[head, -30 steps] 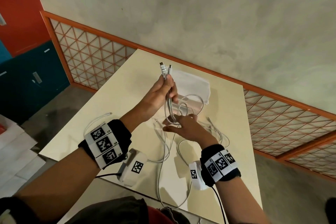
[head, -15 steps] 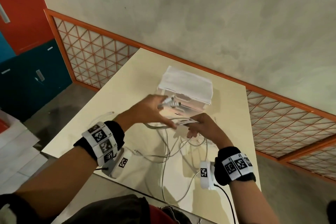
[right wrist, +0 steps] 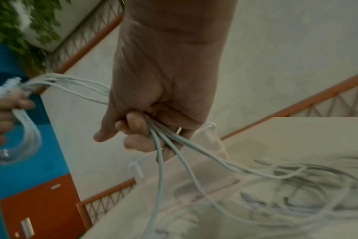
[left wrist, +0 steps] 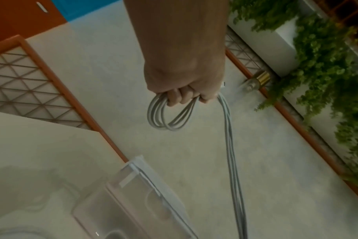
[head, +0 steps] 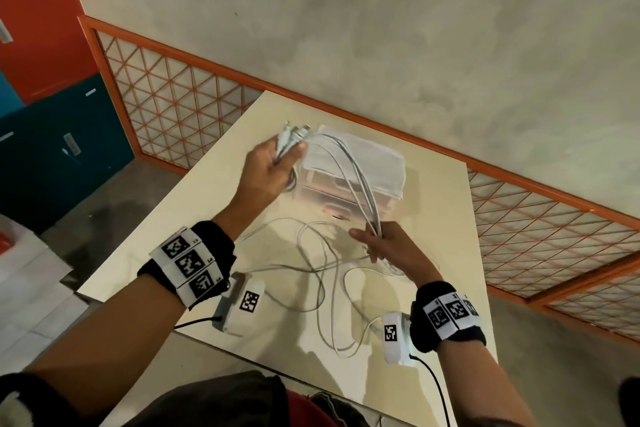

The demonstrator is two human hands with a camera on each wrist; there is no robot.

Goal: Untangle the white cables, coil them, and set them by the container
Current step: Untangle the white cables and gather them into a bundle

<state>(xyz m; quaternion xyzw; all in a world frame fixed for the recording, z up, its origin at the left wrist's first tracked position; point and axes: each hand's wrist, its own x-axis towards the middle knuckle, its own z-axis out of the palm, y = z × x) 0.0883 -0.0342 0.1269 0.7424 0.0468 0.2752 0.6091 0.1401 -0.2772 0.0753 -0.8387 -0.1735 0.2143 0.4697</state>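
Several white cables arc through the air between my two hands above the cream table. My left hand is raised and grips the plug ends together with a small loop of the same cables. My right hand sits lower, its fingers curled round the strands that run on down. The loose remainder lies tangled on the table near me. A clear container with a white lid stands at the far side of the table, behind the raised cables.
An orange lattice railing runs along the table's far and left sides below a plastered wall. Blue and orange cabinets stand to the left. The table's near edge is close to my body.
My left hand has risen and moved left with the plug ends, drawing the cables into a tall arc. My right hand has dropped slightly and slid along the strands.
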